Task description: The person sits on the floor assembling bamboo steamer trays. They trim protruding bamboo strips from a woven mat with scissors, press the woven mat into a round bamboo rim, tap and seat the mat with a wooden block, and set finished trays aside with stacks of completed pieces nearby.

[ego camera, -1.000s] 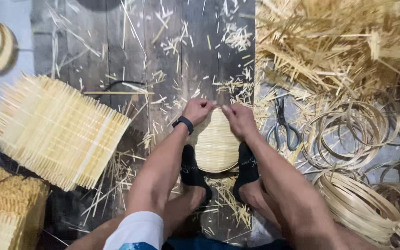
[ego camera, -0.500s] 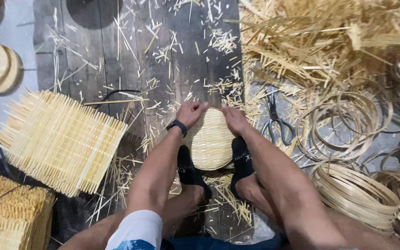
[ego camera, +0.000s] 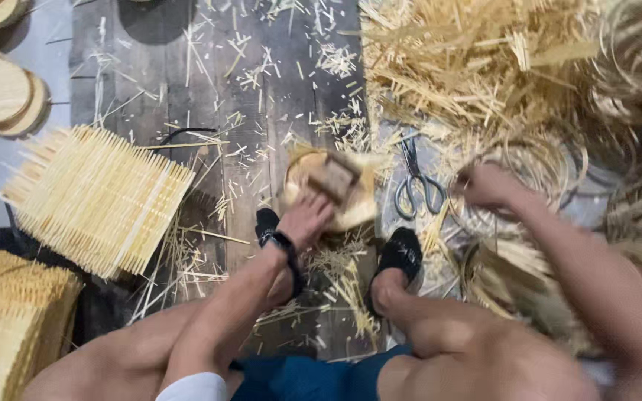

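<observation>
Two hands apart, left hand (ego camera: 307, 217) on woven disc (ego camera: 328, 194), scissors (ego camera: 414, 182) between

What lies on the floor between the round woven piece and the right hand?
In the head view, scissors lie between the round woven piece and the right hand.

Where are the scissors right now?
In the head view, the scissors lie on the floor right of centre, between the round woven piece under the left hand and the right hand.

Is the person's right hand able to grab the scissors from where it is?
Probably yes. The right hand hovers just beside the scissors, which lie uncovered on the floor, with nothing between them.
</observation>
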